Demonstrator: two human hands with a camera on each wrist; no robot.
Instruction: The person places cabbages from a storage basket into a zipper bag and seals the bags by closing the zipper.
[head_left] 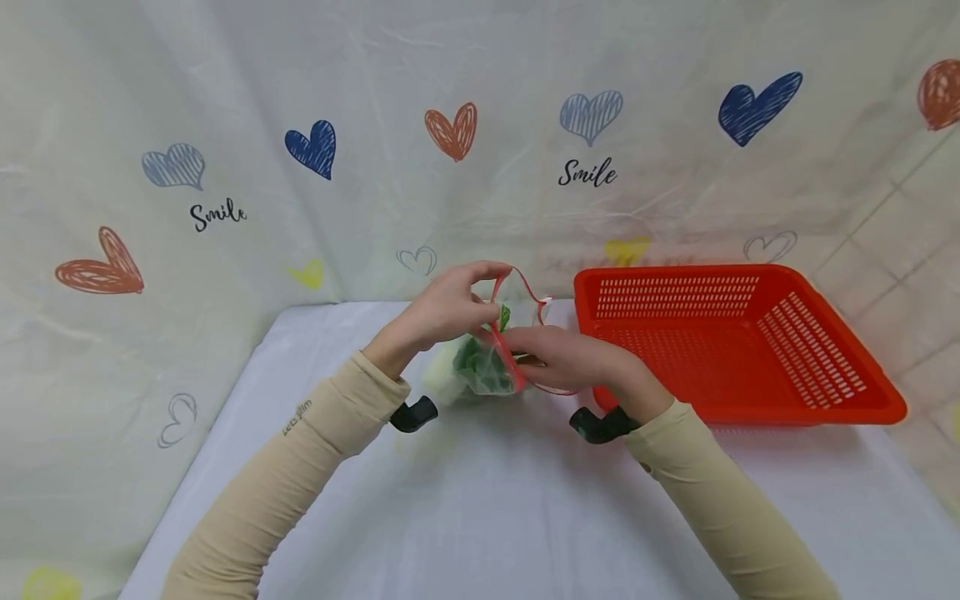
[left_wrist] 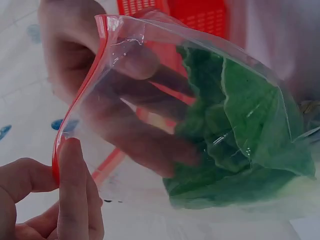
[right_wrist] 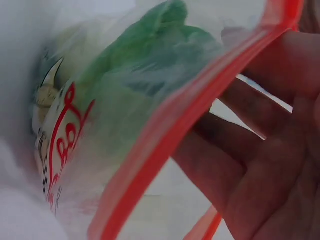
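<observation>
A clear zip bag (head_left: 507, 354) with a red zip strip (left_wrist: 82, 92) lies on its side, its mouth toward the right. Inside is a leafy green vegetable (left_wrist: 255, 112), with a pale part (head_left: 442, 377) at the far end. My left hand (head_left: 452, 304) pinches the strip at the bag's mouth between thumb and fingers. Through the mouth reaches my right hand (head_left: 566, 352); its fingers (right_wrist: 210, 155) are extended and spread, tips right by the leaves. Red lettering (right_wrist: 70, 135) is printed on the bag's side.
A red plastic basket (head_left: 750, 417) with slotted walls stands on the right of the white-covered table (head_left: 480, 517), close beside my right hand. Behind the table hangs a pale cloth (head_left: 510, 50) printed with hearts. A dark wrist mount (head_left: 414, 414) sits under each forearm.
</observation>
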